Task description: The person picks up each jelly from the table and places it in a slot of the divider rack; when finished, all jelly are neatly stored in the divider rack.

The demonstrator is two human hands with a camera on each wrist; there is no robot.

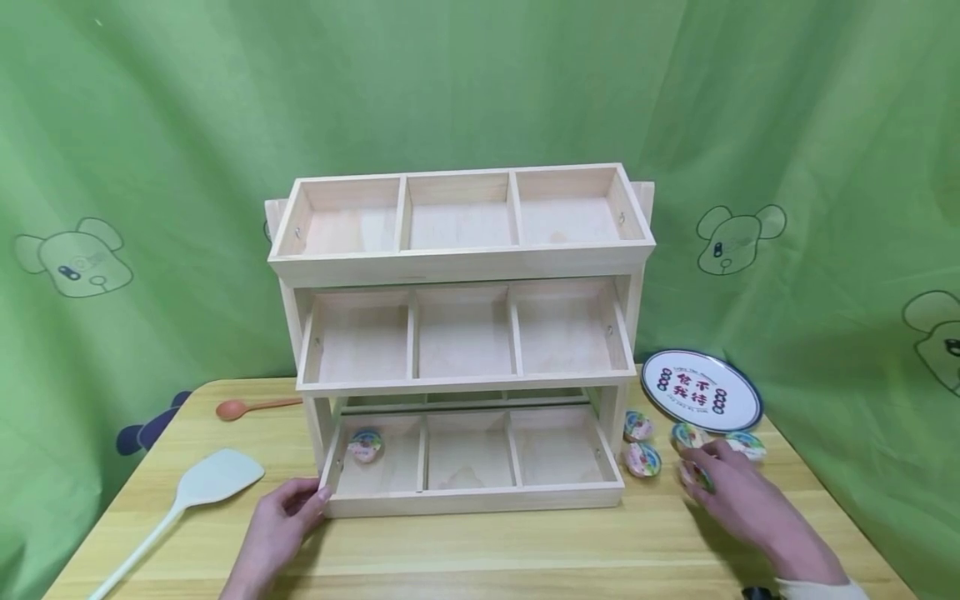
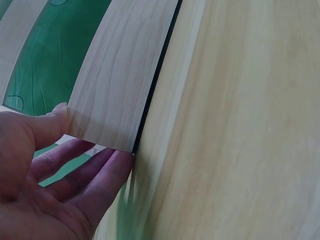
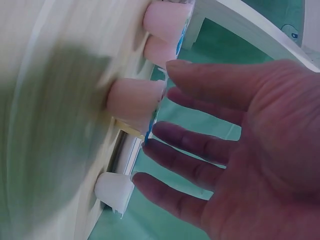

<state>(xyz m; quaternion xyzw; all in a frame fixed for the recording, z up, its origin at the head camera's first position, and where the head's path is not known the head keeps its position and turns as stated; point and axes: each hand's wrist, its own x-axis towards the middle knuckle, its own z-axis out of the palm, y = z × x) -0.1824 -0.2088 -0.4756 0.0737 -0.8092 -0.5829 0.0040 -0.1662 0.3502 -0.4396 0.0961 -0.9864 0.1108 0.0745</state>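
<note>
A three-tier wooden shelf rack (image 1: 461,265) with divided trays stands on the table. My left hand (image 1: 281,527) holds the front left corner of its bottom tray (image 1: 480,502), the thumb at the panel's upper edge and fingertips at its lower end in the left wrist view. One jelly cup (image 1: 365,446) with a printed lid sits in that tray's left compartment. To the right of the rack, my right hand (image 1: 738,500) hovers over a jelly cup (image 3: 135,100), fingers extended near its lid. Other jelly cups (image 1: 642,459) stand around it, partly hidden by the hand.
A round plate (image 1: 701,390) with red characters lies behind the cups at the right. On the left are a white spatula (image 1: 219,477) and an orange spoon (image 1: 234,409). A green curtain (image 1: 465,83) hangs behind the wooden table (image 1: 480,558).
</note>
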